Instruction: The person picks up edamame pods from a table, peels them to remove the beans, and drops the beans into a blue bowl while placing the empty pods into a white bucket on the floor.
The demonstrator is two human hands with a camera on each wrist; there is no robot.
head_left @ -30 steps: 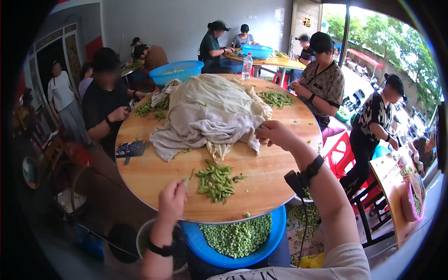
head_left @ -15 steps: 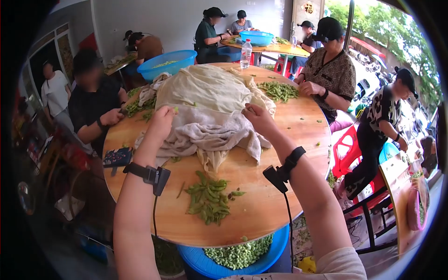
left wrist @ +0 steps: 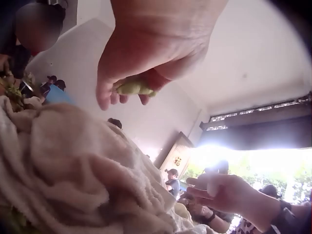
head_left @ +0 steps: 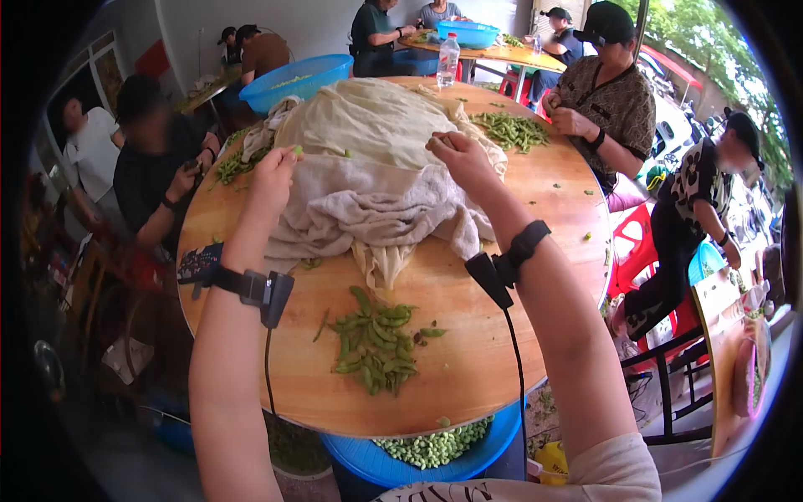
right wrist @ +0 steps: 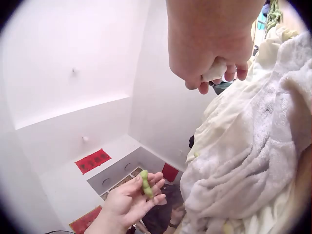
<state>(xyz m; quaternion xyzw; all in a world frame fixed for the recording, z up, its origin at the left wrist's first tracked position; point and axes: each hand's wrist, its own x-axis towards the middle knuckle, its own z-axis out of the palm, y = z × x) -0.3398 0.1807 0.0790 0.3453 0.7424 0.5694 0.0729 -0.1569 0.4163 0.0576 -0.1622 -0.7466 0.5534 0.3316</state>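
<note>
My left hand [head_left: 272, 180] pinches a green soybean pod [right wrist: 146, 184] between thumb and fingers, raised at the left side of the cloth heap. My right hand [head_left: 464, 161] is up at the heap's right side. In the right wrist view its curled fingers hold a small pale thing [right wrist: 214, 70]; I cannot tell what it is. Between the hands lie a grey-white towel [head_left: 360, 209] and a cream cloth [head_left: 368, 117], piled on the round wooden table [head_left: 468, 376]. A small pile of green pods [head_left: 376, 339] lies on the near part of the table.
Below the table edge stands a blue basin [head_left: 502, 431] of shelled beans. A blue tub [head_left: 335, 71], a water bottle [head_left: 448, 60] and another pod pile [head_left: 510, 130] are farther back. People sit at both sides; a dark patterned item [head_left: 201, 261] lies at the left.
My left hand has risen from beside the near pod pile to the cloth's left side, still holding a pod. My right hand has moved up from the towel's right edge. The head view has shifted.
</note>
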